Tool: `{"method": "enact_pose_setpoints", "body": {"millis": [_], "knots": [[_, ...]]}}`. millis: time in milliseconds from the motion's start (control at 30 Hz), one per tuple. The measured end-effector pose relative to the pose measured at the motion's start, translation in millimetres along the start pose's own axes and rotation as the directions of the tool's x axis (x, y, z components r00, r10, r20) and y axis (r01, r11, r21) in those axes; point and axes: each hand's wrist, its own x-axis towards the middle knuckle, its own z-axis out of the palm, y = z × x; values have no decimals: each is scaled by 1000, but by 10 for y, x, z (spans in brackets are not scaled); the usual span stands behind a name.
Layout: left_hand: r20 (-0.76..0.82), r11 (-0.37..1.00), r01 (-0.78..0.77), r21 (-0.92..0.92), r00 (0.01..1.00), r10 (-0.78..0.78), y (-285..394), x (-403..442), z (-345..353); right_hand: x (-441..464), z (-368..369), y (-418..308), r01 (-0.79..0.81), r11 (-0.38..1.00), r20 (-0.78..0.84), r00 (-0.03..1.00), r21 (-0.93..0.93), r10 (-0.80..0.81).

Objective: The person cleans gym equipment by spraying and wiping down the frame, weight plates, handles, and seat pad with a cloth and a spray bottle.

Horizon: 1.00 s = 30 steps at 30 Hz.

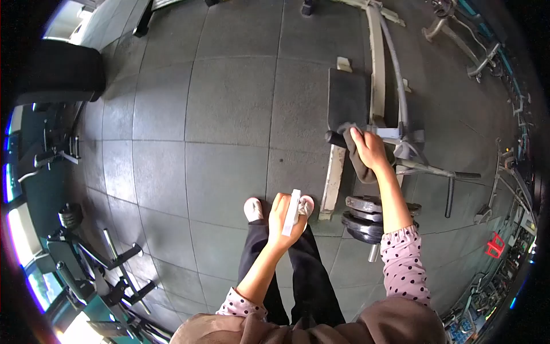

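Dark grey fabric, one bunched cloth [360,165], sits in the right grip [371,152], whose fingers are closed over it at a black handle [333,138] of the weight machine [377,69]. Cloth and handle appear to touch; the handle's rounded end juts out to the left, and whether the cloth wraps right round it I cannot tell. The left grip [281,222] is clamped on one slim white object [292,211], held slanting above the feet; whether that object is a container, or has anything in it, I cannot tell.

Just beyond the handle lies one flat dark pad [348,97], its left edge facing a broad stretch of tiled floor [229,103]. That open room runs left as far as a black padded block [60,71] and more equipment [109,258] along the left side. On the right, space is tighter: a stack of weight plates [366,221], at least three, stands just beside the right forearm, and a second black handle [450,198] points downward past it.

Two shoes [252,208] rest on the tiles, one partly hidden by the left grip and the white object. One red item [495,245] lies far right.
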Motion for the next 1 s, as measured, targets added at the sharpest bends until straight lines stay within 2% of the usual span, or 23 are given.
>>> {"method": "enact_pose_setpoints", "body": {"millis": [33,100,200,267,300,333,367,400,433,500,533,567,633,700,733,767,833,900,1000], "knots": [[9,1000,12,-18,1000,-12,-56,-45,10,37,28,-181,41,998,0,999,48,-41],[34,998,25,-59,999,-23,-190,-85,35,89,182,-365,178,979,-128,978,96,-166],[87,997,36,-71,996,-30,-287,-79,-26,-6,325,-189,236,971,-316,919,-40,-236],[113,996,19,-85,994,-10,-400,-88,-118,-202,184,-72,71,997,-167,984,20,-66],[117,995,9,-96,993,3,-485,-81,-166,-261,261,217,110,982,-317,936,-155,-155],[120,994,-2,-106,993,15,-573,-86,-232,-334,213,361,96,986,-331,934,-134,-135],[123,993,-18,-115,992,32,-662,-93,-300,-405,132,563,-16,991,-273,962,-132,-20],[100,990,-62,-129,992,75,-770,-107,-318,-467,90,815,-172,972,-313,943,-158,116],[108,993,-55,-104,992,66,-922,-135,-336,-479,114,861,-142,989,-458,882,-27,114],[116,998,-33,-57,992,39,-1179,-185,-317,-395,187,914,-224,967,-544,830,-124,122],[102,997,-60,-48,993,65,-1280,-178,-307,-381,188,920,-217,970,-542,832,-114,122],[99,994,5,-111,995,6,-1357,-170,-282,-376,178,940,-210,972,-540,833,-109,119],[104,993,29,-118,994,-17,-1605,-173,-78,-350,113,881,-230,969,-541,828,-86,149],[105,978,-110,-179,986,130,-1782,-95,170,-349,98,825,-277,960,-531,821,-47,211],[129,960,-170,-223,971,202,-1849,-33,280,-313,125,923,-307,951,-567,781,15,261],[157,937,-224,-269,949,272,-1922,-12,388,-323,174,1026,-216,969,-592,768,120,245],[184,872,-333,-358,891,415,-1965,83,580,-301,201,1050,-85,978,-620,762,189,186],[202,847,-384,-369,856,476,-2038,129,737,-306,245,933,9,964,-663,728,264,175],[245,859,-421,-291,835,493,-2234,210,878,-295,158,1108,26,901,-532,815,433,232]]}}
